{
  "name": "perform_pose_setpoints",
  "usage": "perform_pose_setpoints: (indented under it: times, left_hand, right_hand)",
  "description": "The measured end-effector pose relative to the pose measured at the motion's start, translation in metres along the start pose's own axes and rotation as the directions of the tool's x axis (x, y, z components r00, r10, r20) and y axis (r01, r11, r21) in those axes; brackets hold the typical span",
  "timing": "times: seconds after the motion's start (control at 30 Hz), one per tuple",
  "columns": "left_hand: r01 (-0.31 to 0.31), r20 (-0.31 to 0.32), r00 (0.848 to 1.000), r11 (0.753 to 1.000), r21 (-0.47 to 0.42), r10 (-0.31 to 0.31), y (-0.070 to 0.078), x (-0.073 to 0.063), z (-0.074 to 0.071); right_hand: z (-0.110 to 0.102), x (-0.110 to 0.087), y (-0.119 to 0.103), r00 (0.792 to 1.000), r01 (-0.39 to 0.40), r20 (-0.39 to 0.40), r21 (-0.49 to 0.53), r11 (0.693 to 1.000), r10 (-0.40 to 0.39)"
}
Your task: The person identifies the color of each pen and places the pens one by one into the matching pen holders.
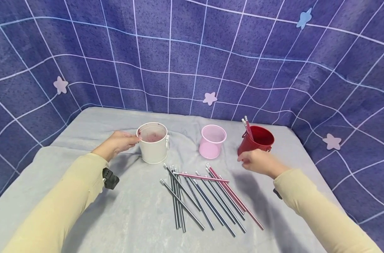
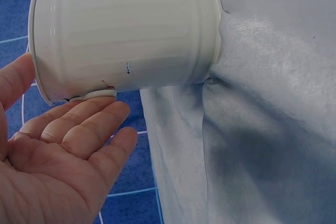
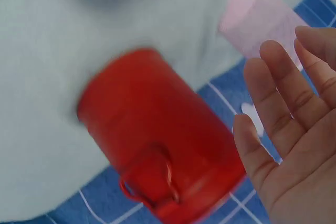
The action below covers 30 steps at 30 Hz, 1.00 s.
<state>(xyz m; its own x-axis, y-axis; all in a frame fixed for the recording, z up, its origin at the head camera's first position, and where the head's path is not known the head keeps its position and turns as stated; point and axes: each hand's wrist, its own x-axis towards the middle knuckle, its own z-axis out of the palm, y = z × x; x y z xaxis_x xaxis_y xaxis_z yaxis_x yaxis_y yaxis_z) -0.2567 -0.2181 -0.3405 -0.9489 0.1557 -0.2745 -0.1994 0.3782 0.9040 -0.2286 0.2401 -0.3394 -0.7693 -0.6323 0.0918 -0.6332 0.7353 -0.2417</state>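
Observation:
My left hand point(image 1: 120, 142) touches the left side of a white metal bucket point(image 1: 154, 153), thumb at its rim. In the left wrist view its loosely extended fingers point(image 2: 86, 135) lie against the bucket's small side handle point(image 2: 94, 95). Just in front of a red bucket point(image 1: 246, 144) is my right hand point(image 1: 262, 161), holding nothing; its fingers point(image 3: 273, 98) are relaxed and spread. Several red pencils point(image 1: 248, 130) stand in the red bucket. On the cloth between my hands lie several dark pencils point(image 1: 183, 205) and a few red pencils point(image 1: 201, 177), silver ends mostly pointing away.
Between the two buckets stands a pink cup point(image 1: 209, 149). Grey cloth point(image 1: 131, 218) with wrinkles covers the table. Behind and at the sides hangs a blue curtain point(image 1: 185, 52) with white grid lines and stars.

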Motion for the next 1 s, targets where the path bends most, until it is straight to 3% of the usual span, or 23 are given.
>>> perform_pose_setpoints:
  times: [0.23, 0.37, 0.6, 0.87, 1.0]
  left_hand:
    - [-0.006, 0.006, 1.0, 1.0, 0.01, 0.006, 0.0, 0.0, 0.0]
    - [-0.002, 0.008, 1.0, 1.0, 0.0, 0.002, 0.0, 0.0, 0.001]
    - [0.003, 0.02, 1.0, 1.0, -0.002, -0.003, -0.001, 0.001, 0.001]
    - [0.001, 0.025, 1.0, 1.0, -0.031, 0.0, 0.0, 0.002, 0.0]
    - [-0.005, 0.023, 1.0, 0.999, -0.054, 0.007, -0.001, 0.003, -0.001]
  right_hand:
    - [0.022, 0.0, -0.01, 0.977, -0.025, 0.21, -0.001, 1.0, 0.025]
    - [0.035, -0.001, -0.012, 0.962, 0.015, 0.274, 0.0, 1.0, -0.014]
    - [0.052, -0.005, -0.013, 0.954, 0.044, 0.298, -0.054, 0.998, -0.026]
    - [0.056, -0.006, -0.02, 0.954, -0.005, 0.299, -0.075, 0.997, 0.027]
    - [0.059, -0.005, -0.024, 0.952, -0.071, 0.291, -0.078, 0.994, 0.091]
